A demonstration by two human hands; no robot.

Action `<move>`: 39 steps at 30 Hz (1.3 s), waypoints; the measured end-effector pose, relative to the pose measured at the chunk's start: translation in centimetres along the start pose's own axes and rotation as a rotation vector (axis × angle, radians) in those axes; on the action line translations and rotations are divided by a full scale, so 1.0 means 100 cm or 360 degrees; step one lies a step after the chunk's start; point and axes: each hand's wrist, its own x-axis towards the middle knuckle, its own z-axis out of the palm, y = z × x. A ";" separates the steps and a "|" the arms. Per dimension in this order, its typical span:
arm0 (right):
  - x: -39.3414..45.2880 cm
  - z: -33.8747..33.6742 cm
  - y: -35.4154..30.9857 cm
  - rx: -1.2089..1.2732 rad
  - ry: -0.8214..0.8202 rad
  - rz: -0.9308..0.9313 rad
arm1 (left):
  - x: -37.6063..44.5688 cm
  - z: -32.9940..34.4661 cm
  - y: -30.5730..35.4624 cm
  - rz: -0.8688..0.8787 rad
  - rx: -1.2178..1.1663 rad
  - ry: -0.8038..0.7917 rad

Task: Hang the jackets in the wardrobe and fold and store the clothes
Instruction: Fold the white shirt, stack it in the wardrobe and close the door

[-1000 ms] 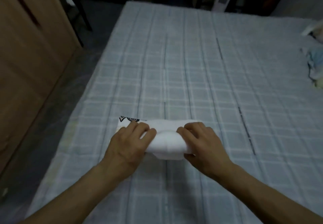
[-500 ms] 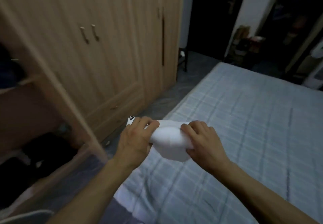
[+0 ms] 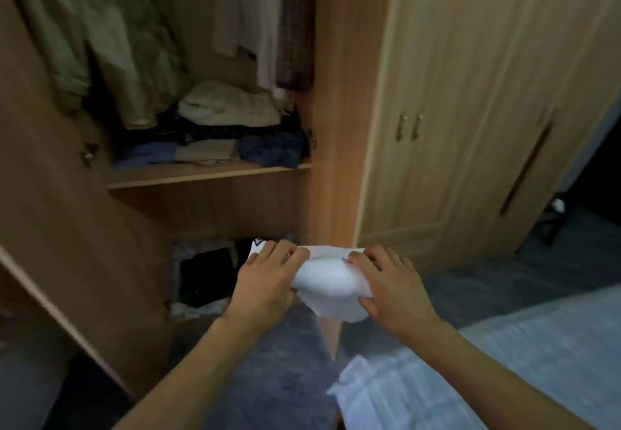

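Folded white garment (image 3: 331, 287) sits in our left grip (image 3: 265, 281) and right grip (image 3: 391, 283), fingers curled round it, before the open wardrobe (image 3: 332, 127); its shelf (image 3: 201, 174) holds folded clothes (image 3: 228, 108), lower contents murky.

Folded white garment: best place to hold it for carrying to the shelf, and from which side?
Grip the folded white garment at its two short ends, coming in from above, as the left hand and right hand do. It is a soft bundle whose middle sags between them, so a grip at each end probably keeps the fold together.
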 end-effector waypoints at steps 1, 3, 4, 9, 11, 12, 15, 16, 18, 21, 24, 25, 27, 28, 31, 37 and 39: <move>0.015 0.009 -0.013 0.0010 0.0001 -0.0049 | -0.007 -0.004 -0.019 -0.0053 0.0010 0.0011; 0.047 0.027 -0.041 0.0024 -0.0010 -0.0136 | -0.017 -0.011 -0.058 -0.0131 0.0025 0.0030; 0.062 0.036 -0.054 0.0033 -0.0021 -0.0167 | -0.021 -0.014 -0.078 -0.0159 0.0026 0.0043; 0.129 0.081 -0.106 0.0123 -0.0073 -0.0268 | -0.035 -0.025 -0.170 -0.0188 0.0075 0.0093; 0.156 0.097 -0.122 0.0131 -0.0097 -0.0322 | -0.040 -0.025 -0.201 -0.0179 0.0083 0.0111; 0.169 0.103 -0.129 0.0130 -0.0099 -0.0348 | -0.042 -0.026 -0.216 -0.0184 0.0080 0.0121; 0.201 0.118 -0.147 0.0125 -0.0112 -0.0383 | -0.043 -0.027 -0.251 -0.0215 0.0078 0.0132; 0.207 0.123 -0.150 0.0122 -0.0113 -0.0392 | -0.043 -0.027 -0.260 -0.0210 0.0089 0.0118; 0.215 0.131 -0.155 0.0142 -0.0120 -0.0400 | -0.042 -0.028 -0.275 -0.0180 0.0118 0.0071; 0.226 0.141 -0.156 0.0175 -0.0147 -0.0414 | -0.037 -0.025 -0.291 -0.0164 0.0150 0.0007; 0.240 0.157 -0.151 0.0212 -0.0185 -0.0419 | -0.029 -0.018 -0.304 -0.0145 0.0130 -0.0031; 0.245 0.164 -0.147 0.0222 -0.0194 -0.0413 | -0.025 -0.015 -0.308 -0.0137 0.0112 -0.0044; 0.255 0.178 -0.141 0.0252 -0.0211 -0.0408 | -0.017 -0.008 -0.316 -0.0133 0.0085 -0.0082; 0.260 0.186 -0.137 0.0278 -0.0215 -0.0408 | -0.013 -0.003 -0.319 -0.0139 0.0081 -0.0100; 0.272 0.215 -0.126 0.0393 -0.0217 -0.0410 | 0.000 0.016 -0.330 -0.0181 0.0078 -0.0168; 0.292 0.290 -0.096 0.0544 -0.0360 -0.0425 | 0.020 0.070 -0.356 -0.0312 0.0035 -0.0368; 0.297 0.314 -0.087 0.0573 -0.0414 -0.0413 | 0.028 0.089 -0.364 -0.0333 0.0024 -0.0445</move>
